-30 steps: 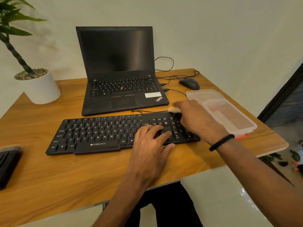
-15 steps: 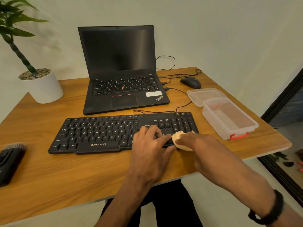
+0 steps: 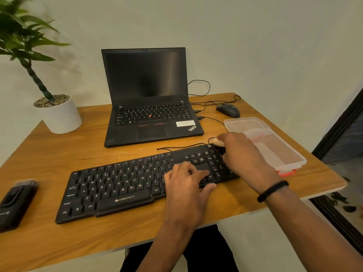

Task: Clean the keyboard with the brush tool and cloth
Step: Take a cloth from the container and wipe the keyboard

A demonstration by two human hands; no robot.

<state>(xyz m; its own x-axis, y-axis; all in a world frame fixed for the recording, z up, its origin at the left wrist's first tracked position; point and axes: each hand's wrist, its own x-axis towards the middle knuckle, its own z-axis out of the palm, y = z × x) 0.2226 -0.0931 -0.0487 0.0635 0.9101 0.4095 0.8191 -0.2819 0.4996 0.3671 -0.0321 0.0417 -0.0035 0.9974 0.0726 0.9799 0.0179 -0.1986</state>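
So the black Zebronics keyboard [image 3: 145,179] sits across the middle of the wooden desk [image 3: 59,238], front edge facing us, and the wipe has swung back up: half a second ago the pale cloth [image 3: 218,143] was down at the front right corner of the board, now it's up at the far right corner by the numpad, only a little edge of it peeking out from under our right hand [image 3: 241,154]. That hand is draped over the cloth, pressing it onto the keys; we honestly can't tell how the fingers are curled under there. Our left hand [image 3: 186,183] hasn't budged, fingers loosely spread and laid flat on the keys near the enter/arrow area, holding the board down. We'd guess that means we're doing back-and-forth passes on the numpad end, with the whole letter section yet to wipe. The brush tool [image 3: 15,201] lies untouched at the left edge of the desk, well apart from the keyboard. Just right of the keyboard there's a clear plastic box [image 3: 282,152] with its lid [image 3: 245,124] behind it, then the ThinkPad laptop [image 3: 149,99], a mouse [image 3: 228,110], and a potted plant [image 3: 57,112] at far left.
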